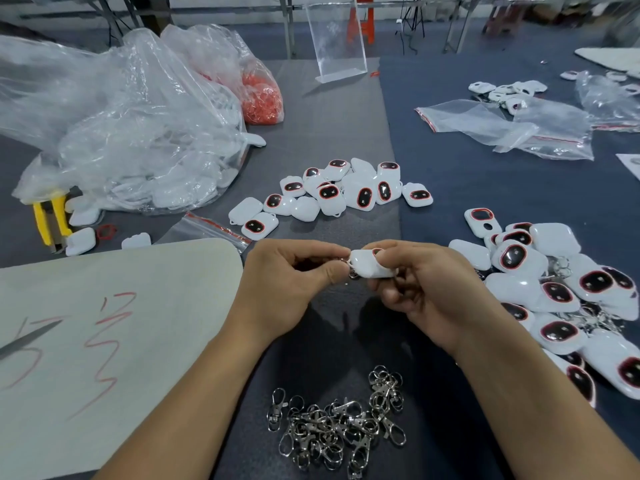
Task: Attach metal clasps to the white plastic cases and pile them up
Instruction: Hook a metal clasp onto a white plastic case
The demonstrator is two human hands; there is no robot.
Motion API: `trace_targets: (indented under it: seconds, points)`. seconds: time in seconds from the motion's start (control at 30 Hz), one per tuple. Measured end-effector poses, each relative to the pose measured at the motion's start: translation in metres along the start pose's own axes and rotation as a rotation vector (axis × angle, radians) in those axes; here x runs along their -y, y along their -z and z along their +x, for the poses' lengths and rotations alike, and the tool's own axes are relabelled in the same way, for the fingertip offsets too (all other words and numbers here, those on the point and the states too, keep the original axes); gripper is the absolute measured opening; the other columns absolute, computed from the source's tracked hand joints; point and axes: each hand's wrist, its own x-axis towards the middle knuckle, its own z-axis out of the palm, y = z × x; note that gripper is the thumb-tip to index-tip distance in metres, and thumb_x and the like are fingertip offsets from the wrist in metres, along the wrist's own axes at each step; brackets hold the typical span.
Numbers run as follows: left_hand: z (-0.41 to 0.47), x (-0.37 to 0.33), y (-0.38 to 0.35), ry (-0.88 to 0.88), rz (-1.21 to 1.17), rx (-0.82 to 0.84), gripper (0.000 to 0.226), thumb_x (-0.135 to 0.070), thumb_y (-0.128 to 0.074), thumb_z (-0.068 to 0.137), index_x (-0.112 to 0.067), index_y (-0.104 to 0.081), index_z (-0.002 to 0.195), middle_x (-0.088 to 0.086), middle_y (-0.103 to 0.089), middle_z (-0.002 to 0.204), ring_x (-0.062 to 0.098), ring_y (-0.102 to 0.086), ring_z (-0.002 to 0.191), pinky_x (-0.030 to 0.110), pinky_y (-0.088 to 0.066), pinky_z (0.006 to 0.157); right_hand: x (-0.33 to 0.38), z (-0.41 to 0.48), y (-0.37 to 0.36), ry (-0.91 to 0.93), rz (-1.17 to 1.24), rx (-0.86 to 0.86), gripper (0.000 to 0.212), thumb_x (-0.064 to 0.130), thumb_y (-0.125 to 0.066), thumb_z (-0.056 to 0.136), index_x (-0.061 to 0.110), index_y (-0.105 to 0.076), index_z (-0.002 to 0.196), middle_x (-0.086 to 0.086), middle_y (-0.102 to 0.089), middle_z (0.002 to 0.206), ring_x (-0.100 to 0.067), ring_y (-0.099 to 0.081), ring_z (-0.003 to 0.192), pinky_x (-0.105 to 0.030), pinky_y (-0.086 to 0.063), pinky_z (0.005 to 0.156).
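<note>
One white plastic case (372, 266) is held above the middle of the tabletop (450, 174), toward its near edge, and is gripped by the curled fingers of the right hand (426, 292). At the case's left corner a metal clasp (352, 274) is pinched between thumb and forefinger of the left hand (287, 285). It is mostly hidden by the fingertips, so whether its ring is already through the case's loop cannot be told.

If the pinch slips, the clasp could be dropped into the heap of loose clasps (339, 424) by the near edge. The thin loop could be strained if the ring is forced at an angle.

A pile of clasped cases (561, 289) lies by the right edge, and another pile of cases (332, 194) lies beyond the hands.

Red hand-drawn strokes are seen on the pale board (121, 341) at the near left corner, but they cannot be read. No brand is made out.
</note>
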Motion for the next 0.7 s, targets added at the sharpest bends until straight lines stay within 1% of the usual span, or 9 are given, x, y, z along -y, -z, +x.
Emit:
trace_targets:
  seconds: [0.07, 0.13, 0.3, 0.4, 0.47, 0.57, 0.63, 0.67, 0.7]
  points:
    - [0.002, 0.0, 0.001, 0.033, -0.037, 0.012, 0.025, -0.011, -0.085, 0.077, -0.034, -0.082, 0.082, -0.012, -0.077, 0.076, 0.001, -0.071, 0.07, 0.011, -0.05, 0.068, 0.0, -0.001, -0.001, -0.006, -0.001, 0.01, 0.028, 0.001, -0.055, 0.088, 0.007, -0.081, 0.078, -0.017, -0.061, 0.065, -0.015, -0.044, 0.045, -0.021, -0.029, 0.041]
    - [0.002, 0.0, 0.001, 0.051, -0.009, 0.019, 0.022, -0.013, -0.086, 0.076, -0.034, -0.081, 0.079, -0.011, -0.076, 0.073, -0.001, -0.068, 0.067, 0.012, -0.048, 0.067, 0.001, -0.002, -0.003, 0.001, -0.015, -0.004, 0.026, 0.002, -0.056, 0.087, 0.007, -0.08, 0.078, -0.016, -0.062, 0.065, -0.015, -0.044, 0.045, -0.022, -0.029, 0.043]
    - [0.0, -0.002, 0.001, 0.024, 0.02, 0.046, 0.022, -0.011, -0.085, 0.077, -0.032, -0.08, 0.073, -0.01, -0.074, 0.069, -0.002, -0.062, 0.065, 0.013, -0.046, 0.067, 0.003, -0.006, -0.004, 0.05, -0.085, -0.049, 0.024, 0.0, -0.056, 0.088, 0.007, -0.077, 0.079, -0.015, -0.064, 0.064, -0.015, -0.045, 0.042, -0.023, -0.028, 0.043]
    - [-0.002, -0.002, 0.004, -0.015, 0.211, 0.125, 0.016, -0.016, -0.085, 0.079, -0.03, -0.078, 0.072, -0.014, -0.063, 0.062, 0.0, -0.054, 0.06, 0.017, -0.039, 0.062, -0.001, -0.006, -0.008, 0.12, -0.157, -0.093, 0.024, -0.003, -0.056, 0.089, 0.007, -0.074, 0.078, -0.016, -0.063, 0.061, -0.016, -0.043, 0.04, -0.02, -0.026, 0.038]
    - [-0.004, -0.002, 0.005, -0.045, 0.33, 0.14, 0.013, -0.019, -0.084, 0.08, -0.028, -0.077, 0.074, -0.013, -0.059, 0.061, 0.004, -0.052, 0.06, 0.021, -0.037, 0.061, -0.004, -0.006, -0.011, 0.157, -0.193, -0.127, 0.02, -0.003, -0.057, 0.089, 0.005, -0.073, 0.08, -0.018, -0.06, 0.06, -0.018, -0.043, 0.04, -0.02, -0.026, 0.036]
    - [-0.005, -0.005, 0.005, -0.164, 0.503, 0.116, 0.007, -0.025, -0.079, 0.083, -0.027, -0.075, 0.077, -0.011, -0.055, 0.062, 0.007, -0.052, 0.065, 0.026, -0.038, 0.061, -0.007, -0.006, -0.013, 0.181, -0.181, -0.146, 0.016, -0.003, -0.058, 0.09, 0.002, -0.072, 0.085, -0.019, -0.06, 0.061, -0.018, -0.045, 0.04, -0.021, -0.028, 0.035]
    - [-0.007, -0.008, 0.004, -0.242, 0.661, 0.093, 0.013, -0.032, -0.071, 0.085, -0.024, -0.072, 0.075, -0.009, -0.052, 0.062, 0.009, -0.05, 0.065, 0.032, -0.04, 0.061, -0.009, -0.006, -0.015, 0.189, -0.169, -0.143, 0.015, -0.003, -0.057, 0.09, 0.0, -0.071, 0.091, -0.016, -0.062, 0.061, -0.017, -0.046, 0.04, -0.022, -0.029, 0.035]
    - [-0.008, -0.008, 0.003, -0.267, 0.708, 0.071, 0.015, -0.033, -0.069, 0.084, -0.024, -0.071, 0.074, -0.009, -0.053, 0.062, 0.011, -0.051, 0.065, 0.034, -0.041, 0.06, -0.009, -0.006, -0.016, 0.19, -0.157, -0.138, 0.015, -0.003, -0.057, 0.091, 0.0, -0.071, 0.093, -0.015, -0.063, 0.061, -0.017, -0.047, 0.04, -0.022, -0.03, 0.035]
    - [-0.009, -0.007, 0.002, -0.266, 0.696, 0.04, 0.014, -0.033, -0.07, 0.083, -0.023, -0.072, 0.074, -0.008, -0.054, 0.062, 0.01, -0.051, 0.064, 0.034, -0.042, 0.06, -0.009, -0.006, -0.017, 0.184, -0.134, -0.132, 0.015, -0.003, -0.056, 0.092, 0.0, -0.071, 0.094, -0.014, -0.063, 0.061, -0.017, -0.047, 0.041, -0.022, -0.03, 0.036]
